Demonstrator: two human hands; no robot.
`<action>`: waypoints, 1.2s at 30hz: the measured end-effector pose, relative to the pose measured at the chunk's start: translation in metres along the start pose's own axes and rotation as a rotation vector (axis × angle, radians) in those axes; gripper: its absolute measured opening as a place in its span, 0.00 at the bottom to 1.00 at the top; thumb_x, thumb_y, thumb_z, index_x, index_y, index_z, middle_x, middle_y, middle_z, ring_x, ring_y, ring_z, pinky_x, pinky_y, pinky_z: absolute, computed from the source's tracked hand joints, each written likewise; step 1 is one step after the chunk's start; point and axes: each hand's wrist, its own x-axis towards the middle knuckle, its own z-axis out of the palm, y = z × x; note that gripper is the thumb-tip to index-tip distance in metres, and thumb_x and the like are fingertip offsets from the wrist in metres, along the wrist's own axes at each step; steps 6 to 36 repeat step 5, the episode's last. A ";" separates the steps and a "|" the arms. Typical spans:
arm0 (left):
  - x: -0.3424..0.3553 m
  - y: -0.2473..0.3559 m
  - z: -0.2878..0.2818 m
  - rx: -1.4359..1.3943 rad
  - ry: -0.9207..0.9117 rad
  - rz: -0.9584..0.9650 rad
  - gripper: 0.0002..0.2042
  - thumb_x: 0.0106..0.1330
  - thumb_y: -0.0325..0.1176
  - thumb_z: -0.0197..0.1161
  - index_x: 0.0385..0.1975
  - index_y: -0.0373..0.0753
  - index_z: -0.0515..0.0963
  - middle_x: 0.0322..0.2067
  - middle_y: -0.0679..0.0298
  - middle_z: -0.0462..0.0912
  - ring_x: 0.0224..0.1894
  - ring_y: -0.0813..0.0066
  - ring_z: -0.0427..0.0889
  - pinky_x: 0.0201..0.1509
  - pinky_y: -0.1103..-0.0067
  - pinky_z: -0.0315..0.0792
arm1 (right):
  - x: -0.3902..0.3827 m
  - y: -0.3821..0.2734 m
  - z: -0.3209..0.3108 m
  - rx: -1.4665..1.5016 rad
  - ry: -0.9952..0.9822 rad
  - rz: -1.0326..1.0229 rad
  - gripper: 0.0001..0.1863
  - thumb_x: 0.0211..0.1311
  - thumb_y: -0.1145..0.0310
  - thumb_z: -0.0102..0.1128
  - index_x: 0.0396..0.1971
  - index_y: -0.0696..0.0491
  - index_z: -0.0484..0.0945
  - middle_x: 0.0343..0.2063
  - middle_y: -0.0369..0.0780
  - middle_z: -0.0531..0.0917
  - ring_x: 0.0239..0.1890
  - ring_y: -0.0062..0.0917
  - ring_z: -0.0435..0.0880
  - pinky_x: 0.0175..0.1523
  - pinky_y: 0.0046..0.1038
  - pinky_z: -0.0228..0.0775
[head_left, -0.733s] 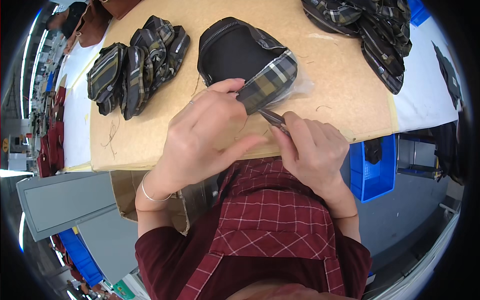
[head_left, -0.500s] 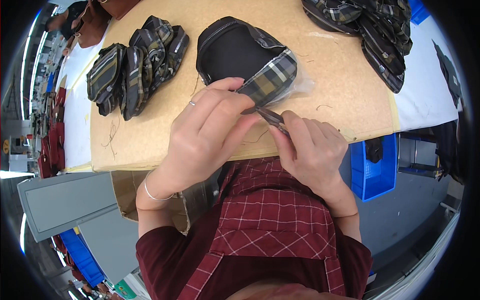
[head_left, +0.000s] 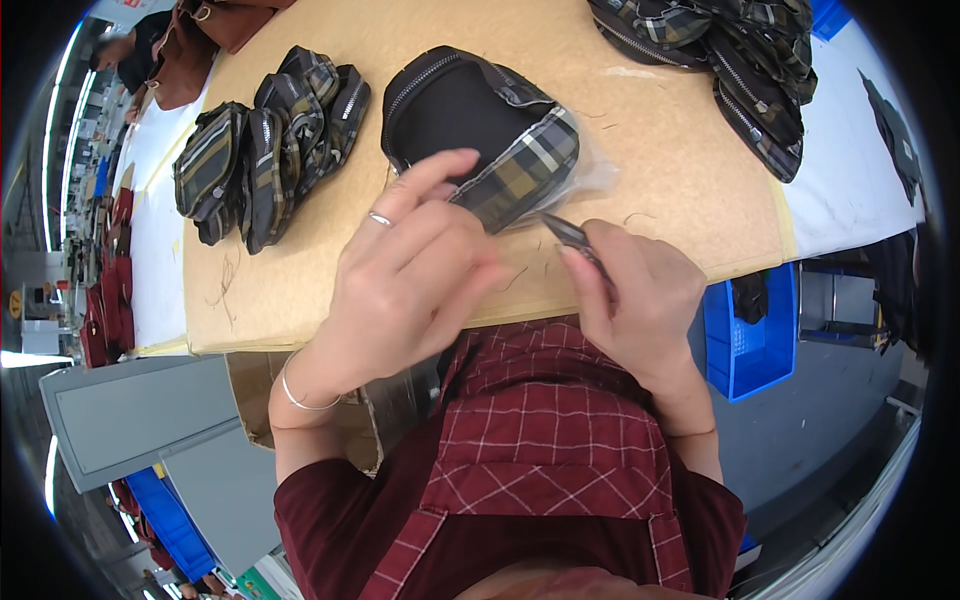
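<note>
A black pouch [head_left: 440, 115] with a metal zipper and a plaid side panel [head_left: 530, 160] lies on the table in front of me, with clear plastic [head_left: 595, 172] showing at its right edge. My left hand [head_left: 410, 265] hovers at the pouch's near left edge, index finger stretched over it. Its thumb and the other fingertips are slightly blurred, and I see nothing held between them. In my right hand [head_left: 645, 290] is a pair of small dark thread snips [head_left: 568, 234], gripped between thumb and fingers. Their tips point at the pouch's near corner, a little apart from it.
Several plaid zippered pouches [head_left: 265, 150] lie at the left, and another pile [head_left: 745, 75] is at the far right. Loose threads [head_left: 225, 285] are scattered over the tan tabletop [head_left: 300, 290]. Below the table are a blue bin [head_left: 752, 350] and a cardboard box [head_left: 255, 400]. Brown bags [head_left: 185, 60] stand far left.
My left hand has drawn back from the snips, its index finger lifting away from the thumb. My right hand has shifted slightly right with the snips, away from the pouch's corner.
</note>
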 end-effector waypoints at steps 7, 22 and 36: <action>0.010 0.005 -0.009 -0.003 -0.077 -0.084 0.15 0.50 0.43 0.81 0.26 0.42 0.81 0.32 0.64 0.83 0.58 0.51 0.79 0.55 0.59 0.74 | 0.005 0.007 -0.005 0.012 0.050 0.048 0.10 0.59 0.65 0.73 0.35 0.53 0.82 0.17 0.37 0.79 0.14 0.31 0.76 0.22 0.31 0.65; 0.010 0.005 -0.009 -0.003 -0.077 -0.084 0.15 0.50 0.43 0.81 0.26 0.42 0.81 0.32 0.64 0.83 0.58 0.51 0.79 0.55 0.59 0.74 | 0.005 0.007 -0.005 0.012 0.050 0.048 0.10 0.59 0.65 0.73 0.35 0.53 0.82 0.17 0.37 0.79 0.14 0.31 0.76 0.22 0.31 0.65; 0.010 0.005 -0.009 -0.003 -0.077 -0.084 0.15 0.50 0.43 0.81 0.26 0.42 0.81 0.32 0.64 0.83 0.58 0.51 0.79 0.55 0.59 0.74 | 0.005 0.007 -0.005 0.012 0.050 0.048 0.10 0.59 0.65 0.73 0.35 0.53 0.82 0.17 0.37 0.79 0.14 0.31 0.76 0.22 0.31 0.65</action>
